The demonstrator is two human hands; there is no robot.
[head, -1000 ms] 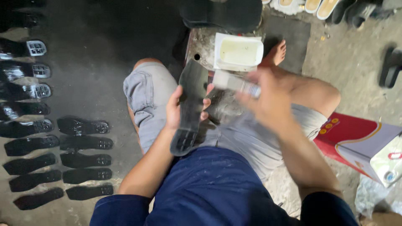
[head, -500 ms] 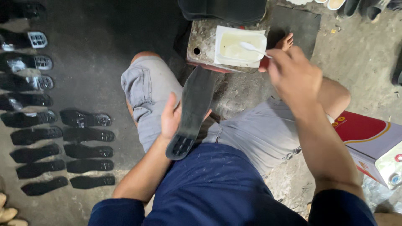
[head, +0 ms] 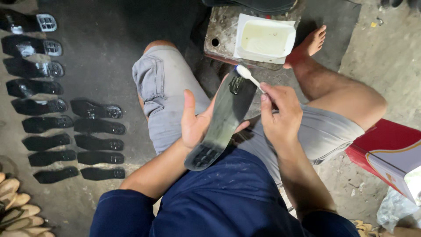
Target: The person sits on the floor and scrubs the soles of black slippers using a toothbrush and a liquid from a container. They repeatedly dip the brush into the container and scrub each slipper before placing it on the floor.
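My left hand (head: 195,123) cradles a black shoe sole (head: 222,120) from underneath, held lengthwise over my lap with its heel end toward me. My right hand (head: 280,115) grips a small white brush (head: 248,76). The brush's head touches the far end of the sole. A white rectangular tub (head: 265,40) of pale yellowish glue sits just beyond, on a worn block (head: 221,39) between my knees.
Rows of black soles (head: 74,131) lie on the dark floor at left. Tan soles (head: 17,210) are stacked at the lower left. A red and white box (head: 390,153) sits at right. My bare foot (head: 312,43) rests by the tub.
My right hand has come back from the glue tub with the brush and now sets its head on the sole's far end. The left hand keeps the sole.
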